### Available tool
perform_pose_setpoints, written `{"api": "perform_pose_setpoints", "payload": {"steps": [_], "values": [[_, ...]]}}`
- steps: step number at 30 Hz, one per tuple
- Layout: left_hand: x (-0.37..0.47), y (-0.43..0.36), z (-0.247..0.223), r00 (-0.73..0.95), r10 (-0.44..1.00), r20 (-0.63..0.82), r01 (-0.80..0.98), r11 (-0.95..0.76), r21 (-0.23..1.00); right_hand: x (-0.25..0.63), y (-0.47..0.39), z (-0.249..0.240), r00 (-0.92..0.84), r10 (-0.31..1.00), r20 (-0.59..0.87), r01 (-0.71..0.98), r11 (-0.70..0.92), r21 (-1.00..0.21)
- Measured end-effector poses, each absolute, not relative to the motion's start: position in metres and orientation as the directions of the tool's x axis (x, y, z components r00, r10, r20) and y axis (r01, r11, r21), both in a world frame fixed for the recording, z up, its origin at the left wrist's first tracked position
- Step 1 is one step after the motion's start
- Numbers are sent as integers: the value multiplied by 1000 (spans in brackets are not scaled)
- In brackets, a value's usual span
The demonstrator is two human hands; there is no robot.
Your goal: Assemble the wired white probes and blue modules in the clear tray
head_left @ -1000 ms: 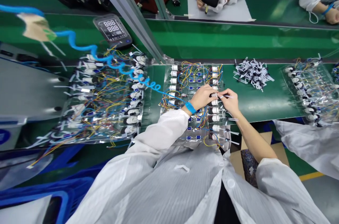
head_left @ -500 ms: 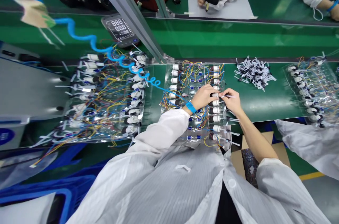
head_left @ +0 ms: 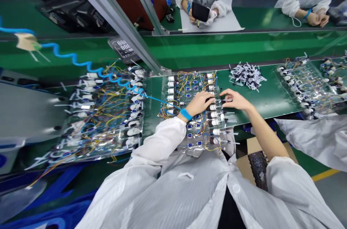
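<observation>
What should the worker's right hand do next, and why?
Perhaps the right hand should reach to the pile: its fingers look parted, and white strips stick out beside the lower cylinders, while I can make out none beside the topmost ones on that side.

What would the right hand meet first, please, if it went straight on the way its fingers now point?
The right hand would probably meet the left hand first; depth is unclear, so the white cylinder beside it might come sooner.
</observation>
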State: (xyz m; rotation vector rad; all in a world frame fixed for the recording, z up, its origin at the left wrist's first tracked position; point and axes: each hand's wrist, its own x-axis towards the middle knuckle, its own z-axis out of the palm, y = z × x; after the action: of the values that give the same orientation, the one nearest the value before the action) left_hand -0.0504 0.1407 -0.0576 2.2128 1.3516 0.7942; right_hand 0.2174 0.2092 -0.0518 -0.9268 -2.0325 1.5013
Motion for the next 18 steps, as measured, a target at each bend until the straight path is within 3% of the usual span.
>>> {"api": "perform_pose_setpoints", "payload": {"steps": [2, 4, 7, 9, 11, 14, 18], "values": [[-50, 143, -51, 358, 895, 266, 695, -446, 564, 237, 229, -44, -612, 786, -89, 320, 143, -937], [-48, 148, -49, 384, 886, 261, 742, -464, 484, 246, 249, -39, -463, 886, -30, 493, 229, -839], [-44, 160, -53, 413, 885, 215, 796, -465, 388, 239, 268, -40, -352, 928, 120, 803, 366, -470], [-43, 165, -59, 403, 892, 205, 809, -452, 375, 227, 272, -43, -339, 936, 98, 901, 353, -252], [-46, 168, -64, 392, 891, 228, 794, -453, 405, 215, 270, -46, -334, 941, 53, 932, 338, -131], [-52, 171, -70, 385, 877, 287, 738, -480, 474, 206, 264, -45, -409, 909, 79, 903, 415, -108], [-57, 174, -74, 380, 870, 316, 690, -494, 529, 205, 254, -24, -506, 817, 276, 752, 574, -323]]}}
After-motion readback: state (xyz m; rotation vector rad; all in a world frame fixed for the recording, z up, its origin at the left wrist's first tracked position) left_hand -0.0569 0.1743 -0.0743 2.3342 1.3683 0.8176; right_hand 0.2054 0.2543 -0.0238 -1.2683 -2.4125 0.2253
